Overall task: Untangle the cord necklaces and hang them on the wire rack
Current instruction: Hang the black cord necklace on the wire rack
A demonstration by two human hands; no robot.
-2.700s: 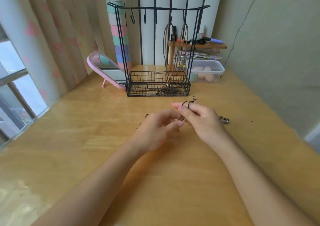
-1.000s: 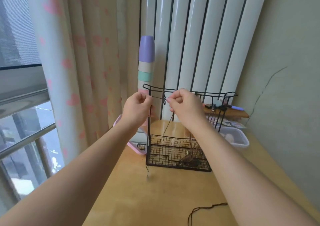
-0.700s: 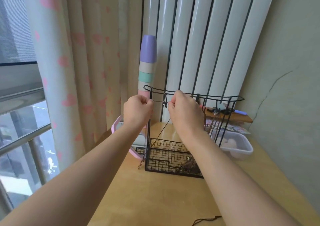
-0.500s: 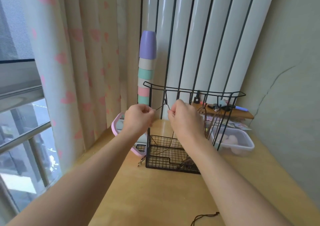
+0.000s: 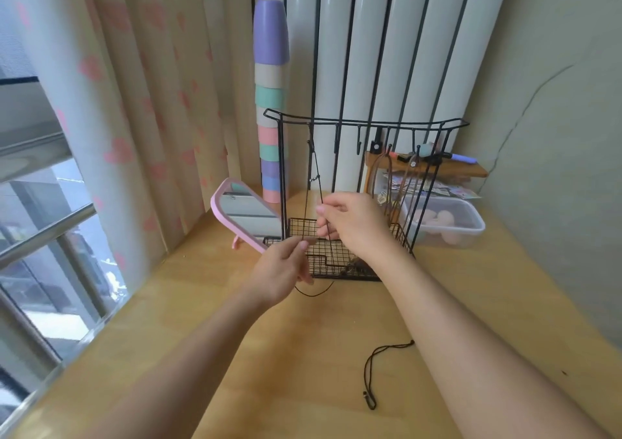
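Observation:
A black wire rack (image 5: 367, 123) with a row of hooks and a mesh basket stands at the back of the wooden table. A black cord necklace (image 5: 315, 176) hangs from its leftmost hook, and its loop reaches down to the tabletop. My left hand (image 5: 284, 268) pinches one strand low in front of the basket. My right hand (image 5: 351, 225) pinches the other strand a little higher. Two brown cord necklaces (image 5: 387, 182) hang from hooks on the right. Another black cord necklace (image 5: 373, 371) lies loose on the table beside my right forearm.
A pink mirror (image 5: 242, 213) leans left of the rack, with a tall stack of pastel cups (image 5: 271, 102) behind it. A clear plastic box (image 5: 447, 219) and a small wooden shelf (image 5: 427, 167) sit at the right. Curtains and a window line the left side.
Both hands lifted a black cord from the table to the rack's top bar and hooked it on the leftmost hook. They have since slid down the hanging strands to basket height.

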